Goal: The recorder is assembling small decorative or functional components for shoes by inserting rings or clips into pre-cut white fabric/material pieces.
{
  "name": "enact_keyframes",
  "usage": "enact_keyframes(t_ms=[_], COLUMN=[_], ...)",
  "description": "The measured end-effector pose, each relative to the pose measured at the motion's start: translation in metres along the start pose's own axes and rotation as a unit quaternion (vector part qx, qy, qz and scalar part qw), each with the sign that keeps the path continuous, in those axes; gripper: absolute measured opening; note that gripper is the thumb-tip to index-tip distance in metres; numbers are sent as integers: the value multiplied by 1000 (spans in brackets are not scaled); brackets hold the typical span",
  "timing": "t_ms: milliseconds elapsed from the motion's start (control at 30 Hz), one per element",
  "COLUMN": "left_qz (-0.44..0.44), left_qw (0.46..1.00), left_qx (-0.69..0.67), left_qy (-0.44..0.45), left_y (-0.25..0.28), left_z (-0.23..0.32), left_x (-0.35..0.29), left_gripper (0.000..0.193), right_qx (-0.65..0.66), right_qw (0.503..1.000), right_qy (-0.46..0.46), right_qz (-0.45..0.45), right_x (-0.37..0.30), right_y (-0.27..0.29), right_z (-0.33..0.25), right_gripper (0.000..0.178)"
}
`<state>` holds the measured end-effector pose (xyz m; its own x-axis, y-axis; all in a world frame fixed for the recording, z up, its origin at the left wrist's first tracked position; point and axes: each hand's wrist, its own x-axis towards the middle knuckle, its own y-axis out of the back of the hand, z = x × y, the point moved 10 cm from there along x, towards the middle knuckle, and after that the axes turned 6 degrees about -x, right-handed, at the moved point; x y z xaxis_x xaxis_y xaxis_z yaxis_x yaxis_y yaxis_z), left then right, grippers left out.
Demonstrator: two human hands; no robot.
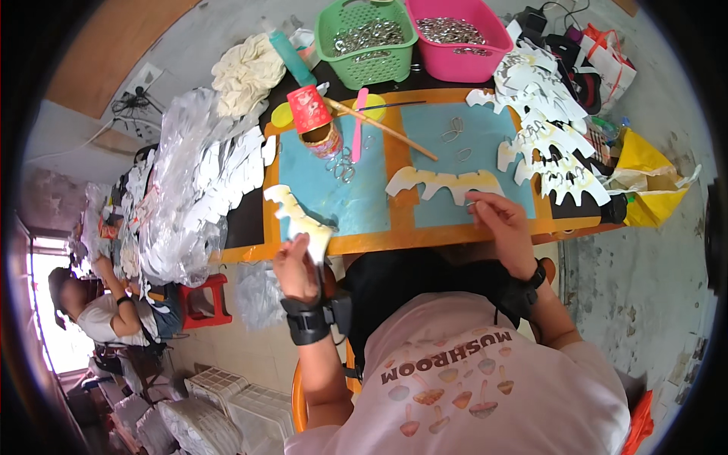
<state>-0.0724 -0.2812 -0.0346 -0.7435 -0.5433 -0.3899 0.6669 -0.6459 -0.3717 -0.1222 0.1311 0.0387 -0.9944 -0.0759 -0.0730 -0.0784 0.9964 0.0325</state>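
Observation:
My left hand (296, 267) is closed on the lower end of a scalloped white strip (302, 218) with yellowish shading, held up over the table's near left edge. My right hand (502, 227) is at the near right edge, thumb and fingers pinched together. Something small and shiny may be at its fingertips, too small to name. Just beyond it lies a second scalloped strip (444, 184), flat on the blue mat. Several metal rings (343, 168) are scattered beside a patterned jar (321, 141), and a few larger wire rings (453, 130) lie farther right.
Green (368, 72) and pink (464, 64) baskets of metal pieces stand at the back. A red cup (307, 110), bamboo stick (387, 130) and pink stick (359, 129) are mid-table. Strips pile up left (227, 189) and right (557, 144). A co-worker (114, 315) sits far left.

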Motion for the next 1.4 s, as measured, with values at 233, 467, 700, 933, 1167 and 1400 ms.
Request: enact_keyframes(t_ms=[233, 467, 700, 933, 1167, 1400], left_qz=[-36, 60, 25, -43, -35, -88], left_qw=[994, 997, 999, 997, 993, 975], left_qx=[-96, -47, 23, -60, -101, -194], left_qy=[42, 28, 25, 30, 45, 69], left_y=[-22, -7, -14, -20, -11, -32], left_z=[-45, -55, -74, -84, -77, -81], left_x=[-55, -74, -70, -59, -89, -95], left_gripper=[10, 15, 11, 9, 14, 19], right_qx=[62, -4, -189, -281, -385, -228], right_qw=[975, 956, 942, 921, 880, 928], right_qy=[-51, -31, 82, 180, 237, 290], right_qz=[-206, -292, -263, -199, -145, -56], right_x=[10, 26, 40, 35, 38, 49], right_y=[-118, -175, -195, -198, -193, -172], right_z=[29, 37, 18, -9, -14, -45], right_gripper=[23, 23, 21, 12, 13, 26])
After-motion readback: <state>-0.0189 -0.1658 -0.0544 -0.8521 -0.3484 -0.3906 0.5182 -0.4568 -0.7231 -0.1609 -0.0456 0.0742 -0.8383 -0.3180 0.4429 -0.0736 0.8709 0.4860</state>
